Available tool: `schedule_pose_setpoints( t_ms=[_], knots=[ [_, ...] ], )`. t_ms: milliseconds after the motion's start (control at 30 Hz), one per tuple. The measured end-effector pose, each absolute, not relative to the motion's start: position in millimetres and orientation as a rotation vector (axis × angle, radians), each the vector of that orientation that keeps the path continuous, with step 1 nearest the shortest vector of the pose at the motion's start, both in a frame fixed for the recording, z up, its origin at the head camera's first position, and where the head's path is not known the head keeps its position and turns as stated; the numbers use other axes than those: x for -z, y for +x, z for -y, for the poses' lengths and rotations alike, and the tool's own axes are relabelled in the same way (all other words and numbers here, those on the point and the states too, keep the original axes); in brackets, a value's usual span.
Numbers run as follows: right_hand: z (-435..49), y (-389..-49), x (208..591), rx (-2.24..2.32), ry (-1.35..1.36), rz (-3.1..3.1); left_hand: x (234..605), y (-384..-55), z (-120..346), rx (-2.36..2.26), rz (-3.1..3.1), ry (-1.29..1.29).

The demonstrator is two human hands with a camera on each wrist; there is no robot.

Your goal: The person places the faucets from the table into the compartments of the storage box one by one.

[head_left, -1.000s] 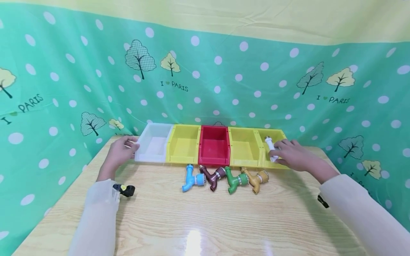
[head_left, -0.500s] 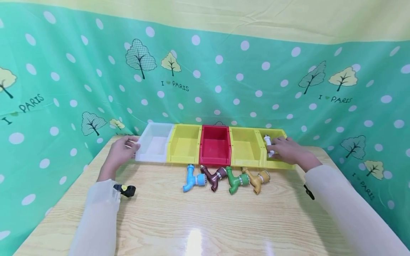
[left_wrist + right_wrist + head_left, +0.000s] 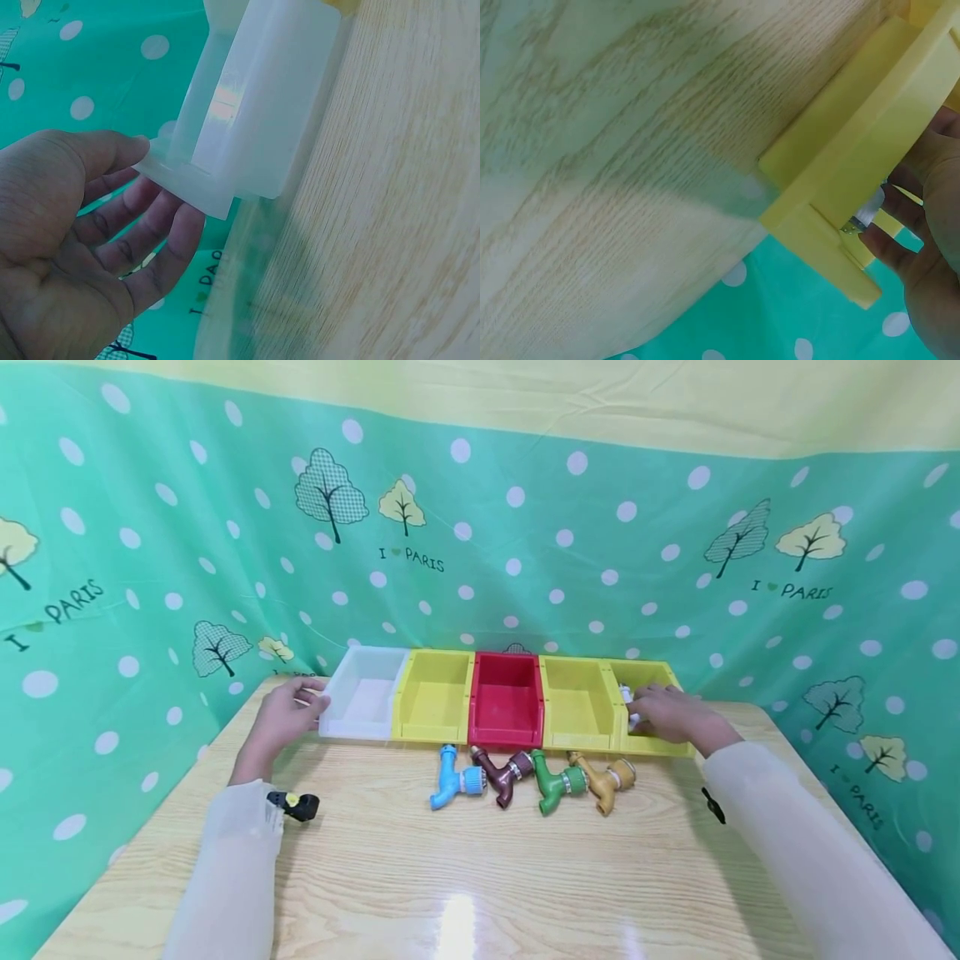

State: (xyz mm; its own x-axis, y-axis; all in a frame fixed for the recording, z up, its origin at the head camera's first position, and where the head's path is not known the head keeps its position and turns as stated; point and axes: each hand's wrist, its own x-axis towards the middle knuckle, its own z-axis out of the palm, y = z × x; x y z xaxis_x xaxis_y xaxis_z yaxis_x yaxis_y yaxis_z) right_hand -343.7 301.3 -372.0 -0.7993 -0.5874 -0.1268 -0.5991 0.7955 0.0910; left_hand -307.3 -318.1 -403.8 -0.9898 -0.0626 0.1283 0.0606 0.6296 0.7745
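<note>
In the head view my right hand (image 3: 663,714) reaches into the rightmost yellow bin (image 3: 652,745) and grips a white faucet (image 3: 626,694), mostly covered by the fingers. The right wrist view shows the faucet's pale body and metal collar (image 3: 868,210) between the fingertips, low inside the bin. At the row's other end, my left hand (image 3: 288,714) pinches the side rim of the translucent white bin (image 3: 289,97), thumb on top and fingers below. Blue (image 3: 448,779), dark brown (image 3: 504,777), green (image 3: 553,782) and mustard (image 3: 604,783) faucets lie in front of the bins.
Between the end bins stand a yellow bin (image 3: 432,731), a red bin (image 3: 506,727) and another yellow bin (image 3: 577,735), all joined in one row on the wooden table (image 3: 420,877). A green dotted curtain (image 3: 510,568) hangs right behind and along both sides.
My right hand has moved left and down into the rightmost yellow bin, carrying the white faucet with it. My left hand stays at the white bin's rim.
</note>
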Motion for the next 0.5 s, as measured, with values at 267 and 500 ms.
schedule_pose_setpoints(
  t_ms=[267, 500],
  knots=[
    [-300.6, -347.2, 374.7, -0.168, -0.923, -2.872, 403.7, -307.8, 318.4, 1.297, 2.707, 0.001],
    [-300.5, -349.1, 375.3, -0.072, -0.938, -2.853, 402.6, -306.3, 318.3, 1.314, 2.708, -0.005]
  ],
)
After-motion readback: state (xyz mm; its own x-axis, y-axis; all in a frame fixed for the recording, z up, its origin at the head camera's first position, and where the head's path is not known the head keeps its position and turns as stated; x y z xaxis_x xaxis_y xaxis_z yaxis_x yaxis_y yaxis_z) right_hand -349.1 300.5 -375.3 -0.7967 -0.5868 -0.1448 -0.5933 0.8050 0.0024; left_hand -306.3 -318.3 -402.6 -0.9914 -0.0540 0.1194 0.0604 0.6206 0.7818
